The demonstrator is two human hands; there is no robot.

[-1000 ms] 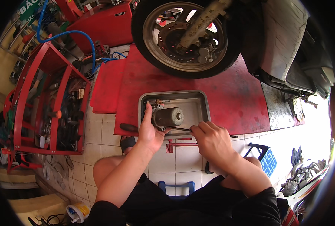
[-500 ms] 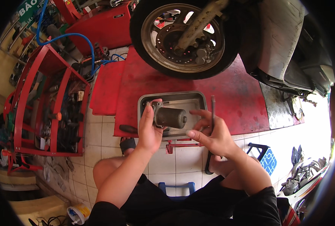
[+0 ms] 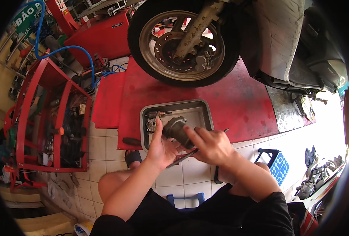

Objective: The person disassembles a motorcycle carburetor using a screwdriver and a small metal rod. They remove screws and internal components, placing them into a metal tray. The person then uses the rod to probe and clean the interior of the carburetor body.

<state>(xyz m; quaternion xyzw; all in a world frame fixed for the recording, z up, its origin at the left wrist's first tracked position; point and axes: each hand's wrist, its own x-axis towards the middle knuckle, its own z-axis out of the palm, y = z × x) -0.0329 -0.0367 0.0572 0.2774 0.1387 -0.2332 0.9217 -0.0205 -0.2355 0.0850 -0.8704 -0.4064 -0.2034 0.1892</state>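
Observation:
My left hand (image 3: 161,147) grips a grey cylindrical metal part (image 3: 176,129) and holds it over the near edge of a grey metal tray (image 3: 200,112). My right hand (image 3: 209,145) touches the same part with its fingers and holds a thin dark rod-like tool (image 3: 190,152) that slants under the palm. A small metal fitting with a brass-coloured end (image 3: 155,116) lies in the tray's far left corner.
The tray sits on a red lift platform (image 3: 245,102) under a motorcycle's front wheel (image 3: 184,41). A red tool cart (image 3: 50,126) stands at left, with a blue hose (image 3: 66,49) behind it. A blue stool (image 3: 274,165) is at right on the white tiled floor.
Both hands have tilted the grey part and brought it nearer to me. The thin tool went from lying flat to upright to slanting under my right palm.

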